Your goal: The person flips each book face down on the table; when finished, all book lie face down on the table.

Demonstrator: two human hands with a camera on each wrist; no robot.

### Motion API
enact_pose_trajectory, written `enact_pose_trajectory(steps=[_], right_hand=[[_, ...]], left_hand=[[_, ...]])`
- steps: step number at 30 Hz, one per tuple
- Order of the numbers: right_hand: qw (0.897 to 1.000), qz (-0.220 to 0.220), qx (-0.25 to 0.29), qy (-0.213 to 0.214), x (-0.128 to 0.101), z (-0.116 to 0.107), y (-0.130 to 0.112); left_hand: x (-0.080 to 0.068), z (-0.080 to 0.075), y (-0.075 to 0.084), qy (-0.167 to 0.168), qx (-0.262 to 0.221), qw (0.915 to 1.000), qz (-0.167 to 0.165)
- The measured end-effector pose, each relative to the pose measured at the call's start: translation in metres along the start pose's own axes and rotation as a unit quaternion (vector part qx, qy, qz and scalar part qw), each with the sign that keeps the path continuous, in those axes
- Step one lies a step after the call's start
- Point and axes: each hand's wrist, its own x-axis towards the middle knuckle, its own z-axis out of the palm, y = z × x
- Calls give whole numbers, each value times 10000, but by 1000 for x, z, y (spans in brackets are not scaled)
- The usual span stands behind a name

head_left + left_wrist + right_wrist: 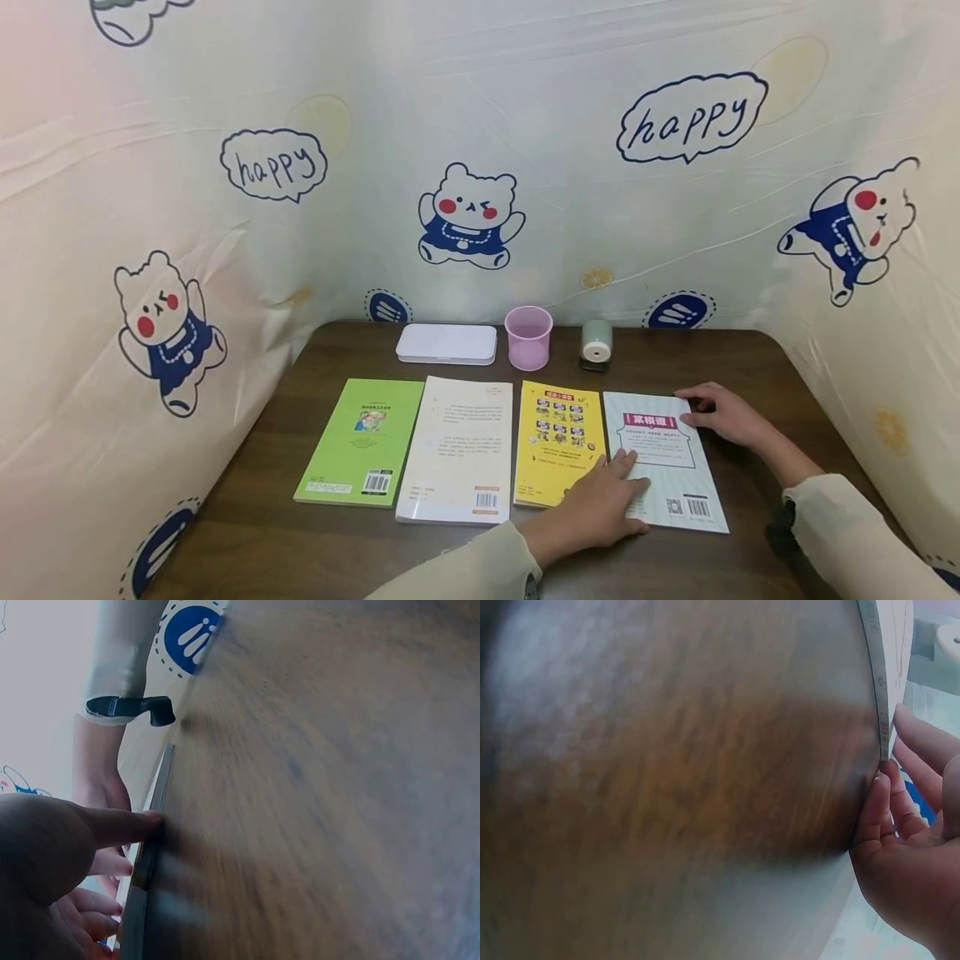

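A pale blue book (660, 483) lies flat at the right end of a row of books. My left hand (596, 504) rests across its lower left part with fingers spread. In the left wrist view the left thumb (124, 823) touches the book's edge, low over the table. At the top right corner, my right hand (723, 414) pinches the book between thumb and fingers. The right wrist view shows those right fingertips (885, 780) at the end of the book's edge (881, 690). A yellow book (551, 454) lies just left, partly covered by my left hand.
A cream book (461, 458) and a green book (348, 450) continue the row leftward. Behind them on the brown table (247, 517) stand a white case (447, 343), a pink cup (528, 342) and a green pencil sharpener (596, 343). A patterned cloth (360, 208) hangs around the table.
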Motion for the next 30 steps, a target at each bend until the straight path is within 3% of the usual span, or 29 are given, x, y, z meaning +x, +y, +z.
enact_pose_trajectory(steps=[8,15,26,30], right_hand=[[9998,-39,-177,57,0,3,-4],[9983,-125,-527,226,-5,7,-15],[9921,15,-1162,480,-9,20,-46],[9901,32,-1293,542,-7,22,-60]], left_hand=[[-7,-7,1,212,212,9995,63],[-17,-19,-8,369,282,9989,59],[-38,-41,-39,528,525,9961,-476],[-46,-55,-56,600,323,9950,-728]])
